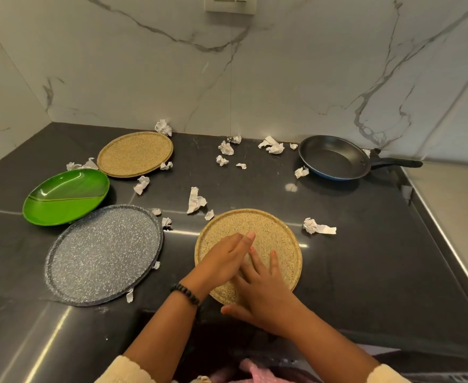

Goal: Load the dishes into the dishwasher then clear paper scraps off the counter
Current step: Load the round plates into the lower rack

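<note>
Count on dark desk (351, 244): two tan plates, one grey plate (102, 255), one green dish (65, 197), one pan (335, 157), roughly twenty crumpled paper scraps (318, 227) scattered. Near tan plate (279, 239) lies flat, centre-near; far tan plate (135, 154) left-far. Left hand (223, 259) and right hand (263, 291) both rest flat on the near tan plate, fingers extended and overlapping, neither grip closed around anything.

Home kitchen: dark counter (337, 244), marble backsplash (282, 78), frying pan (335, 158).
</note>
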